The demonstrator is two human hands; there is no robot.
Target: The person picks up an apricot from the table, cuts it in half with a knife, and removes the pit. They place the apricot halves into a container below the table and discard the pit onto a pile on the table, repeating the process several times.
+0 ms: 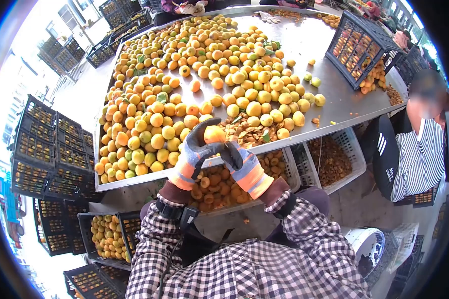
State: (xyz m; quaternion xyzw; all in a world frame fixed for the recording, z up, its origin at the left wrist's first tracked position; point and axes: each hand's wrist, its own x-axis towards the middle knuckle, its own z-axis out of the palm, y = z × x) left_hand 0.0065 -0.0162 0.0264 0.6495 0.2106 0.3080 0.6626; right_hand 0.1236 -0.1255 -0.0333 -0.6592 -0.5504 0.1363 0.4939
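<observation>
Both of my hands wear grey-and-orange work gloves with dark fingers and meet over the table's near edge. My left hand (193,153) is closed round an apricot (214,134), its fingers and thumb curled at the sides. Close against the fruit's lower right, my right hand (244,168) has its fingers pressed together; whatever they hold is hidden. Just beyond the hands, a heap of brown pits (247,130) lies among whole apricots (157,119). Below the table edge, a crate of split apricots (212,187) sits in front of my lap.
The metal table (329,107) carries a wide spread of apricots. A tipped black crate (361,50) spills fruit at the right. Under the edge stands a white crate (355,152) with pits. Black crates (50,144) are stacked at the left. A person in striped clothing (421,159) sits at the right.
</observation>
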